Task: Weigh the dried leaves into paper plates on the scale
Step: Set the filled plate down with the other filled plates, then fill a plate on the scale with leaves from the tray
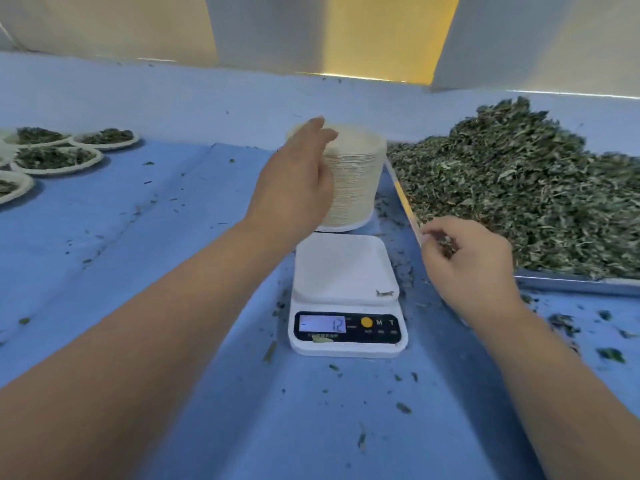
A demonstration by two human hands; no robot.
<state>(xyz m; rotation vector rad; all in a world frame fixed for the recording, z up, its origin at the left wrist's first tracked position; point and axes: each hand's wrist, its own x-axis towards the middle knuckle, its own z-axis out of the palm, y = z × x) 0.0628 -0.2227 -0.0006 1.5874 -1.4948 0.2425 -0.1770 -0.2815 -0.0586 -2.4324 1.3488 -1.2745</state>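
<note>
The paper plate stack (358, 181) is touched by the spread left hand (294, 183); dried leaves (445, 244) are pinched by the right hand (472, 268).

I stand at a weighing and portioning bench in a leaf-processing workroom. A blue sheet (138, 237) covers the long table. On my right a metal tray (571, 284) carries a bulk heap of dried leaves (519, 188). A digital scale (346, 271) sits near me, a stack of paper plates (356, 181) behind it, and portioned plates (55, 159) lie far left.
</note>
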